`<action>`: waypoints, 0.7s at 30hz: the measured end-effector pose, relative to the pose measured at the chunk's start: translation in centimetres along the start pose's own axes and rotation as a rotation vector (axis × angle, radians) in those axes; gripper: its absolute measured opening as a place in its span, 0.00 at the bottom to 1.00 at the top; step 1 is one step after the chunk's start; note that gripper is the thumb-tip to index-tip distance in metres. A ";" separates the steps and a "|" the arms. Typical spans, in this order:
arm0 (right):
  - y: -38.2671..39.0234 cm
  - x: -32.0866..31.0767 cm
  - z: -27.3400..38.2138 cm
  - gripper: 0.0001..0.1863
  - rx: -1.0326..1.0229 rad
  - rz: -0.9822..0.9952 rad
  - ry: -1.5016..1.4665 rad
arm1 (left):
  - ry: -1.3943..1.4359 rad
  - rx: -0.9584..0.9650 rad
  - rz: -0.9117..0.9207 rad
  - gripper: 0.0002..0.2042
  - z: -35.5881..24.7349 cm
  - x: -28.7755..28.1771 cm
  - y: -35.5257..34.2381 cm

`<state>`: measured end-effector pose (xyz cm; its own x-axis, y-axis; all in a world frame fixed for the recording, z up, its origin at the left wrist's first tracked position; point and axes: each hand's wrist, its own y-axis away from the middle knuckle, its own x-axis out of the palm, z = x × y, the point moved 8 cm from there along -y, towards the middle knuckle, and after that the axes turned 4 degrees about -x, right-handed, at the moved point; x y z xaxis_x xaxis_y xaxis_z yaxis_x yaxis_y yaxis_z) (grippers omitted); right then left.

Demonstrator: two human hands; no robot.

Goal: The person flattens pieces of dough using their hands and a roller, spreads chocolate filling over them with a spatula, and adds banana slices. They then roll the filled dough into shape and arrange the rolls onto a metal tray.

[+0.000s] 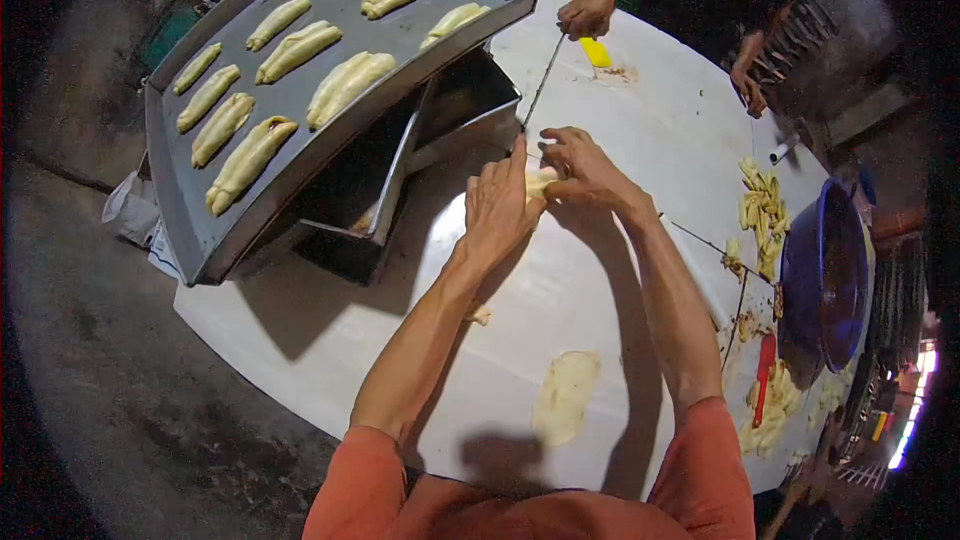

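Observation:
Over the white table, both my hands work on a small piece of pale dough point(541, 182). My left hand point(497, 202) lies along its left side, fingers reaching forward and thumb pressed on the dough. From the right, my right hand point(592, 176) bends its fingers and thumb round the other end. Fingers cover much of the piece. Closer to me, a flat oval of dough point(567, 397) lies on the table, and a small dough scrap point(480, 315) sits beside my left forearm. Several filled dough rolls point(298, 52) rest in rows on a metal tray point(345, 148) at the upper left.
Under the raised tray are dark metal pans point(460, 125). Across the table, a co-worker's hand point(588, 15) is near a yellow scraper point(595, 52). On the right stand a blue basin point(825, 275), a pile of pale strips point(763, 212) and a red-handled tool point(764, 380).

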<state>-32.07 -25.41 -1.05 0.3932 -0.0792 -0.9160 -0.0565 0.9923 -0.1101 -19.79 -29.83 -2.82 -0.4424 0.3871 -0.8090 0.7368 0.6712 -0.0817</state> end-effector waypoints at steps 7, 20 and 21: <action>4.0 0.6 -1.3 0.29 0.616 0.013 -0.934 | 0.083 0.120 0.014 0.42 0.1 0.5 -0.2; 4.2 0.5 -1.9 0.13 0.529 0.059 -0.817 | -0.109 0.343 -0.024 0.14 -2.1 1.6 0.0; 4.7 0.4 -2.2 0.12 0.499 0.103 -0.870 | -0.147 0.328 -0.031 0.15 -2.2 1.8 0.2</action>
<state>-34.18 -20.94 -2.76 0.9527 -0.0916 -0.2898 0.1842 0.9325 0.3108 -21.60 -27.59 -3.04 -0.4064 0.2590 -0.8762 0.8598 0.4330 -0.2708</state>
